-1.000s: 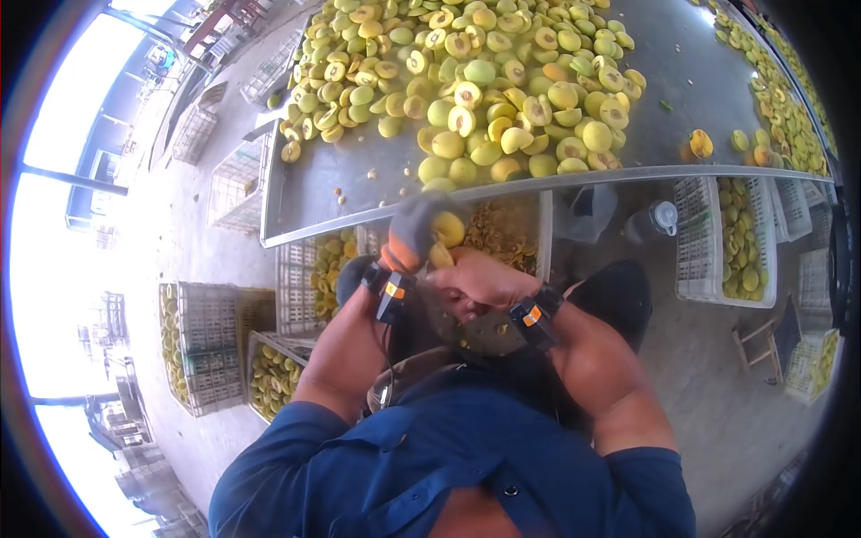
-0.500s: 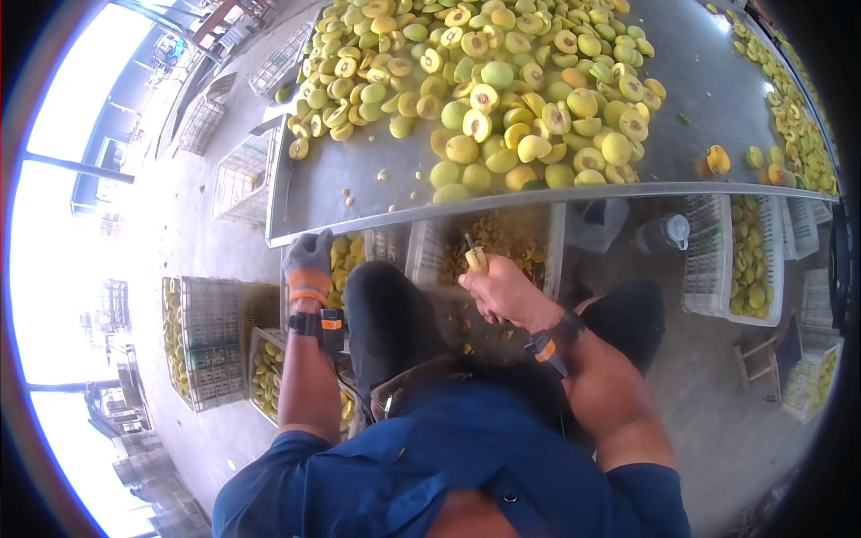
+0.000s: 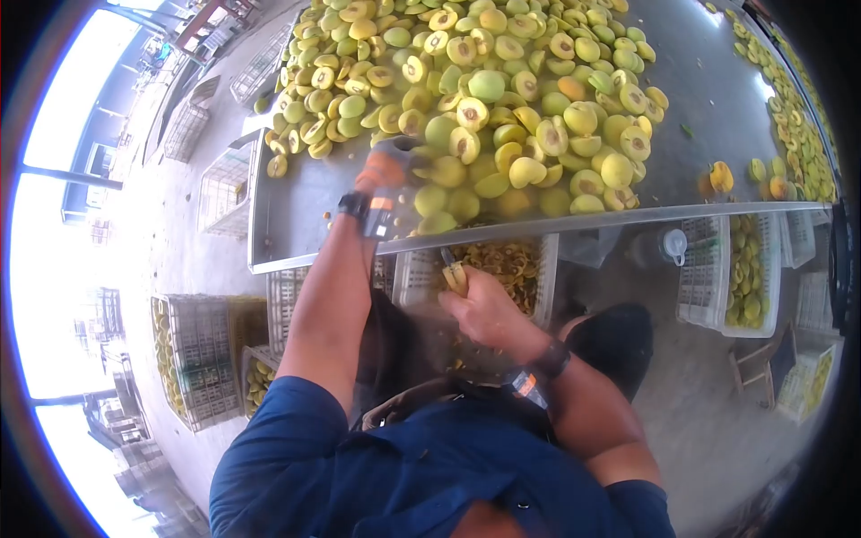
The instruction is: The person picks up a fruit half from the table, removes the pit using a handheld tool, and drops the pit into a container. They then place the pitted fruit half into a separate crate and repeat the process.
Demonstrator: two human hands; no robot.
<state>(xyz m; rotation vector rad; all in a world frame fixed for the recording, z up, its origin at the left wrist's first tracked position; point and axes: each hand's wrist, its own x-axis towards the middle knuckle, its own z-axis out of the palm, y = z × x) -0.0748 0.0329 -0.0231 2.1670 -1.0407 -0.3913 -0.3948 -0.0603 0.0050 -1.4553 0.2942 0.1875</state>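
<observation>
My left hand [image 3: 387, 167], in a grey and orange glove, is over the metal table at the left edge of a heap of yellow-green stone fruit [image 3: 489, 85], many of them halved with brown pits showing. Motion smears its fingers. Bare, my right hand [image 3: 484, 307] is closed around the pale yellow handle of a small pitting tool [image 3: 455, 278], whose dark metal tip points up towards the table edge. Below and beyond that hand stands a white crate [image 3: 548, 280] holding brown pits and scraps.
The metal table [image 3: 664, 166] has a raised front rim. Fruit-filled crates stand on the floor, one at left [image 3: 211, 359] and one at right [image 3: 714, 287]. A clear plastic jug [image 3: 662, 247] is under the table. A small wooden stool [image 3: 760, 369] stands at lower right.
My left hand has moved from the table's front rim up and right to the fruit heap. My right hand has shifted slightly left and down, still holding the tool.
</observation>
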